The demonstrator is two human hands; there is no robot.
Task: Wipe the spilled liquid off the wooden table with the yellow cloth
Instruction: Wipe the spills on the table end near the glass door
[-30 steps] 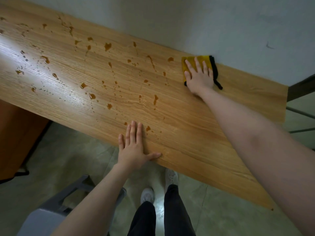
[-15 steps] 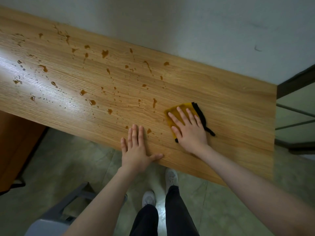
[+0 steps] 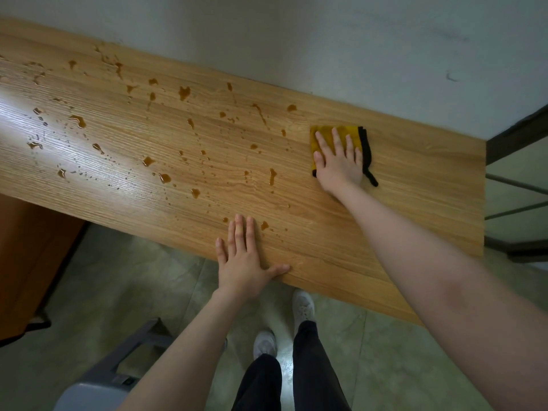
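The yellow cloth [image 3: 324,134] with a black edge lies flat on the wooden table [image 3: 415,185], toward the far right near the wall. My right hand [image 3: 339,161] presses on it with straight, spread fingers and covers most of it. My left hand [image 3: 243,256] rests flat on the table's near edge, thumb out along the rim. Brown drops of spilled liquid [image 3: 184,91] are scattered over the table's middle and left; a long drop [image 3: 272,175] sits left of the cloth and a small one [image 3: 264,225] lies beside my left fingers.
A white wall [image 3: 326,40] runs along the table's far edge. A dark metal frame [image 3: 516,185] stands past the right end. A grey stool [image 3: 98,393] and my legs and white shoes are on the tiled floor below. An orange-brown cabinet [image 3: 26,256] sits under the left side.
My right hand slid the cloth from the far edge toward me, then pushed it back away toward the wall. My left hand stayed put on the near edge.
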